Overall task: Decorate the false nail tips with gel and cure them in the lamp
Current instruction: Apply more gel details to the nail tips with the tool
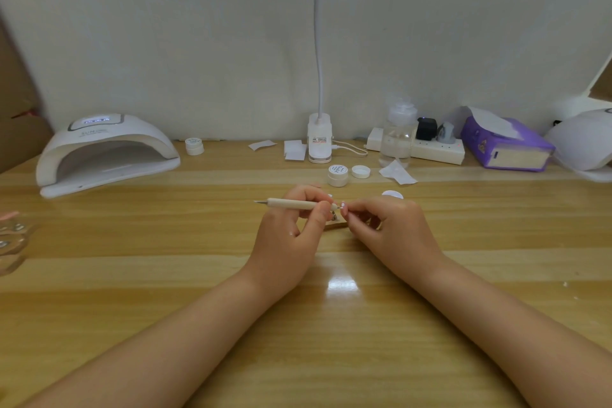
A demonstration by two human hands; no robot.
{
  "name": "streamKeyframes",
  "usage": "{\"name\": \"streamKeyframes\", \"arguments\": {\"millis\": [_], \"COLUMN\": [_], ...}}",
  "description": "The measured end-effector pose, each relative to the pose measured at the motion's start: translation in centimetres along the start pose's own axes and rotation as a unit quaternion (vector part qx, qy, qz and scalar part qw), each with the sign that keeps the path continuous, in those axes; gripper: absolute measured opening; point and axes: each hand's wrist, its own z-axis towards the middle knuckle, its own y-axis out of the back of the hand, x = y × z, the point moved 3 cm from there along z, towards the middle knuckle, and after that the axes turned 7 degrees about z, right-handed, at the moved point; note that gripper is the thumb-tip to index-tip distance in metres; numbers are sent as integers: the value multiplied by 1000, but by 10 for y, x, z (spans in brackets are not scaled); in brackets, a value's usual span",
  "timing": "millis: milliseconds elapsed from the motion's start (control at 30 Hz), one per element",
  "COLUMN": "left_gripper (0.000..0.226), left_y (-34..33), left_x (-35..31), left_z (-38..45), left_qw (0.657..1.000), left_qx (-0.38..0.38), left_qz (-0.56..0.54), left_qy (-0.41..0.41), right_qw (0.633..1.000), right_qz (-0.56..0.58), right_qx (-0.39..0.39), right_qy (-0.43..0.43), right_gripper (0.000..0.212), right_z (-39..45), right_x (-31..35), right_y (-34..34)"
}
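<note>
My left hand (291, 225) grips a beige pen-shaped nail tool (291, 204) that lies level, its far point aimed left. My right hand (387, 225) meets it from the right, thumb and forefinger pinching at the tool's small right tip (339, 207); what sits between the fingertips is too small to tell. Just below, partly hidden by both hands, a nail tip on a small holder (335, 223) rests on the wooden desk (331, 325). The white curing lamp (106, 152) stands at the back left with its display lit and its mouth facing me.
A white gel jar (337, 175) and a loose lid (361, 171) sit behind the hands; another lid (392, 194) peeks over my right hand. A second jar (194, 146), desk lamp clip (319, 142), clear bottle (399, 132), power strip (430, 149) and purple tissue pack (506, 146) line the back. Nail tips (10, 235) lie at the left edge.
</note>
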Motion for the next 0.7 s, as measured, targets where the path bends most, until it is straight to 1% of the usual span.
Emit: {"name": "streamKeyframes", "arguments": {"millis": [433, 700], "left_gripper": [8, 8], "left_y": [-1, -1], "left_x": [1, 0], "left_z": [0, 0], "left_qw": [1000, 1000], "left_qx": [5, 10], "left_qz": [-4, 0], "left_qy": [6, -5], "right_qw": [1000, 1000], "right_qz": [9, 11], "right_qx": [-5, -6], "right_qy": [4, 1], "right_gripper": [11, 11], "right_z": [0, 0], "right_x": [-1, -1], "right_y": [0, 0]}}
